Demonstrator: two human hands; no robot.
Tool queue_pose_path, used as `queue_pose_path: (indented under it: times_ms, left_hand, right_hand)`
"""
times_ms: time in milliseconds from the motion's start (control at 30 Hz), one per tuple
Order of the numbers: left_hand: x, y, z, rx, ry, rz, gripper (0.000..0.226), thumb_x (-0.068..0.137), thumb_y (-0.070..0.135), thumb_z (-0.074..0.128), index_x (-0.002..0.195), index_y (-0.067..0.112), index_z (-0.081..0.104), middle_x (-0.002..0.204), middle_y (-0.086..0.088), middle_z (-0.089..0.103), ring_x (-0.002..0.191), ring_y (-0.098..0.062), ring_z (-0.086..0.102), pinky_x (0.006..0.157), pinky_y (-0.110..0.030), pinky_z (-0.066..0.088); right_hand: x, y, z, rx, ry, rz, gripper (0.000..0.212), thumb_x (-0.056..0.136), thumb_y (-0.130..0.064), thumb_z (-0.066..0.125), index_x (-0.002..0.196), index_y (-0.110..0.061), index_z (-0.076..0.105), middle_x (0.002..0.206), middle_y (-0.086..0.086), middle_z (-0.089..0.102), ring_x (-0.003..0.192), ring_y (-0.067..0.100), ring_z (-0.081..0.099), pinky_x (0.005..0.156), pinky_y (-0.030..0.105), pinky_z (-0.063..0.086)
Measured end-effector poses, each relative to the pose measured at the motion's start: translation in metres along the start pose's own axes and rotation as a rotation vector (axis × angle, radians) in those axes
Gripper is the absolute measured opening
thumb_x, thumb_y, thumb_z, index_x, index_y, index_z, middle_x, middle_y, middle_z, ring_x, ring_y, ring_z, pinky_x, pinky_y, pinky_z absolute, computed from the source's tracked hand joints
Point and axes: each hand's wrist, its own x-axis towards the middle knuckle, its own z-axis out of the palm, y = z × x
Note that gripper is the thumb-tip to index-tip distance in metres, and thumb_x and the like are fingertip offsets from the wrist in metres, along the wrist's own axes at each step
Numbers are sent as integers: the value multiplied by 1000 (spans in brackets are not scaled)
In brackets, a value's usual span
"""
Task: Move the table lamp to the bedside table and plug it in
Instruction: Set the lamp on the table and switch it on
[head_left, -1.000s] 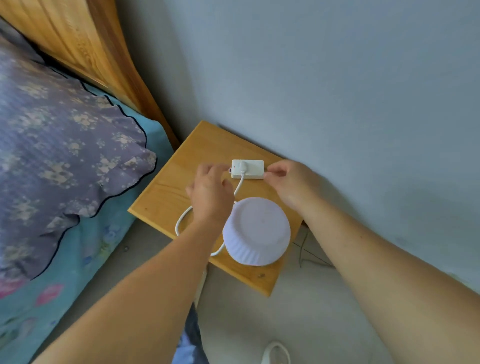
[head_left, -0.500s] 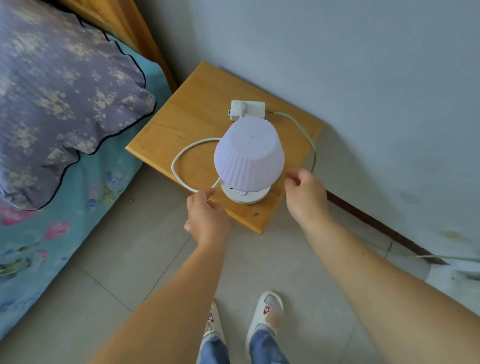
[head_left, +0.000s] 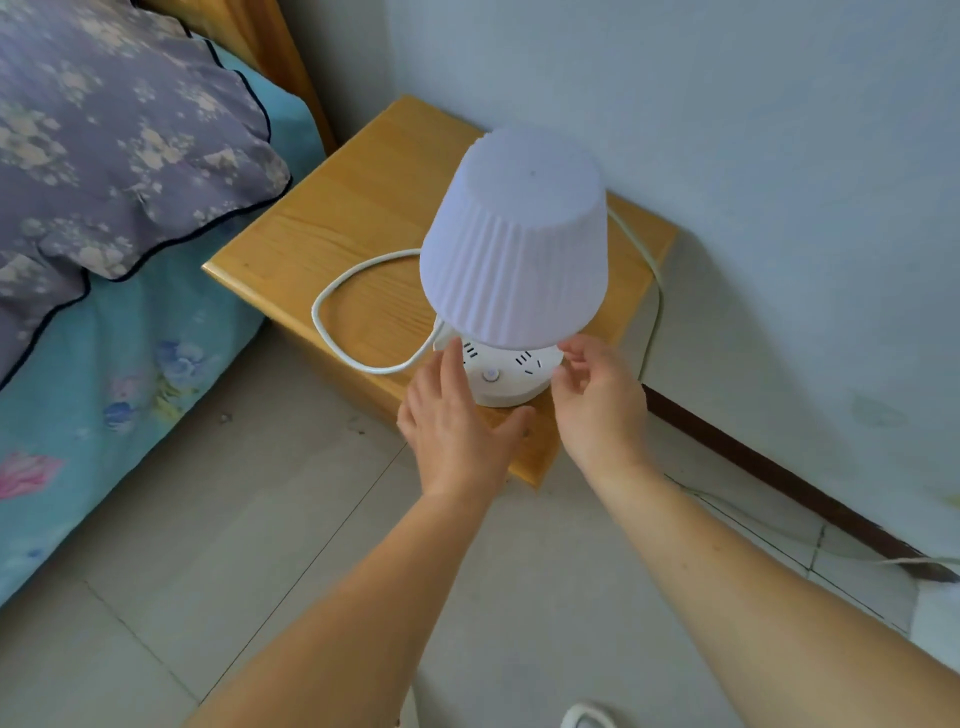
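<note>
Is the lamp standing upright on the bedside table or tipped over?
Upright: the lamp stands on its round base on the bedside table.

I see home bedroom: bed (head_left: 130, 364) with floral pillow (head_left: 114, 145), wooden headboard (head_left: 280, 47), bedside table (head_left: 332, 208) with lamp (head_left: 514, 249), tiled floor (head_left: 234, 545).

wood bedside table (head_left: 332, 218), lamp (head_left: 514, 244) w/ cord (head_left: 332, 291) on it
</note>
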Motion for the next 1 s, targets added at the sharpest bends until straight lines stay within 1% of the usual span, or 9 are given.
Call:
queue_pose_path:
  times_ms: [133, 267, 467, 600, 667, 733, 833, 900, 1000]
  left_hand:
    - [7, -2, 25, -58, 143, 27, 108, 53, 54, 79, 139, 21, 24, 140, -8, 33, 132, -22, 24, 110, -45, 14]
    - [16, -6, 37, -106, 249, 132, 113, 49, 59, 77, 140, 15, 26, 139, -11, 36, 131, -26, 28, 111, -49, 20]
    - [23, -16, 55, -172, 345, 205, 115, 52, 62, 68, 143, 12, 19, 144, -9, 31, 133, -26, 24, 111, -51, 22]
    - [24, -23, 66, -172, 401, 234, 118, 52, 72, 59, 144, 14, 14, 147, -7, 27, 136, -24, 21, 111, -50, 26]
    - [22, -22, 69, -141, 418, 239, 124, 48, 79, 54, 144, 13, 12, 148, -7, 25, 137, -24, 19, 111, -50, 25]
    - [21, -19, 70, -85, 425, 233, 127, 45, 83, 47, 144, 12, 12, 149, -8, 24, 137, -22, 17, 113, -49, 22]
    - [20, -17, 71, -18, 447, 184, 127, 45, 86, 40, 144, 11, 13, 149, -9, 23, 137, -23, 15, 114, -47, 18]
    - [21, -16, 72, 0, 473, 139, 126, 46, 87, 37, 144, 11, 14, 146, -11, 26, 135, -26, 16, 114, -48, 19]
    - [24, -17, 74, 24, 501, 114, 126, 47, 88, 36, 144, 10, 15, 143, -12, 29, 132, -27, 19, 112, -48, 21]
  right_hand:
    - [16, 16, 9, 14, 28, -176, 25, 89, -19, 52, 112, -13, 58, 112, 4, 59, 104, 19, 54, 80, 21, 35]
    - [39, 28, 22, 44, 52, -315, 26, 94, -15, 41, 108, -5, 60, 103, 10, 62, 101, 25, 53, 71, 17, 27]
    - [68, 37, 37, 241, 121, -411, 26, 96, -24, 39, 101, -15, 62, 80, -17, 47, 87, 9, 48, 64, 9, 28]
    - [81, 48, 47, 359, 72, -400, 29, 96, -27, 39, 110, -18, 62, 99, -8, 56, 96, 5, 47, 78, 13, 30]
    - [82, 52, 50, 368, 82, -405, 29, 96, -27, 40, 110, -16, 62, 99, -6, 58, 93, 5, 47, 74, 12, 28]
    - [83, 51, 51, 331, 94, -401, 29, 96, -25, 39, 109, -14, 62, 102, -1, 63, 94, 11, 52, 70, 14, 27]
    - [83, 49, 51, 269, 69, -366, 35, 97, -28, 34, 119, -13, 58, 117, 4, 64, 110, 20, 54, 78, 23, 32]
    - [83, 49, 52, 247, 42, -365, 37, 97, -31, 32, 118, -15, 57, 116, 3, 63, 109, 22, 55, 80, 28, 36]
    - [83, 48, 51, 231, 23, -379, 35, 97, -31, 31, 111, -17, 59, 110, 2, 64, 103, 22, 55, 73, 29, 35]
